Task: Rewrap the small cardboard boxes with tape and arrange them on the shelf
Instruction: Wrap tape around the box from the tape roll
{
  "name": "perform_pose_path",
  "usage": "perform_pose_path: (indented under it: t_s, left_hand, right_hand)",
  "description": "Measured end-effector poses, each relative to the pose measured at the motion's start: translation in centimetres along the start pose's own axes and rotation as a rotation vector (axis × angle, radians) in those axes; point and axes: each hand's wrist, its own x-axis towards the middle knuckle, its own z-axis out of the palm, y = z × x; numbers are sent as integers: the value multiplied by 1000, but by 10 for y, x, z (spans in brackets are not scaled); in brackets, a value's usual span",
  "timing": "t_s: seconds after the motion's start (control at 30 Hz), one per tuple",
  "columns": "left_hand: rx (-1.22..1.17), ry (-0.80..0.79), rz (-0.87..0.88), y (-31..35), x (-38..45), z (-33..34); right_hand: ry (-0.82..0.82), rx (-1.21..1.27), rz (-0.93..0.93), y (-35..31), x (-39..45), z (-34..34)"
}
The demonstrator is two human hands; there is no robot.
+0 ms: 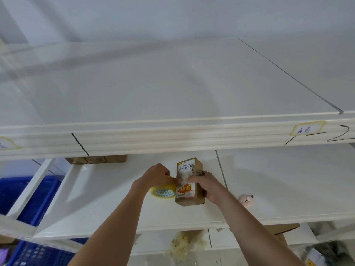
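Steadying the cardboard box [189, 182] on the shelf [107, 198], the right hand [206, 184] grips its right side. The left hand [157, 176] holds the tape roll [164, 191] (yellow), apparently pinching tape onto the box so it sticks

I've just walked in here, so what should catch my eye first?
Two bare arms reach to the middle white shelf, where the right hand grips a small cardboard box with printed labels. Beside it, the left hand holds a yellow tape roll against the box. Blue crates sit lower left.
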Motion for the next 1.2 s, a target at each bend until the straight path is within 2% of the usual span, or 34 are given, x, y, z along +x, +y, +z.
perform_pose_path:
  t_s: [0.17,0.3,0.53,0.7,0.93,1.2]
  left_hand:
    - [-205,-121,23,-14,-6,-11]
    - [-246,-214,42,-25,-10,-13]
    - [-201,-139,2,-24,-9,-12]
    - [59,109,-38,-31,-11,-10]
    - [35,-90,-143,-29,-13,-10]
    - [27,-30,-142,-32,-9,-14]
  right_hand:
    - [43,-6,36,-7,-1,-13]
    - [38,-90,44,-11,-3,-21]
    - [27,-116,61,-4,-7,-22]
    - [-34,-71,40,-13,-16,-26]
    - [-92,1,21,-13,-23,-27]
    - [-59,30,-26,-13,-22,-28]
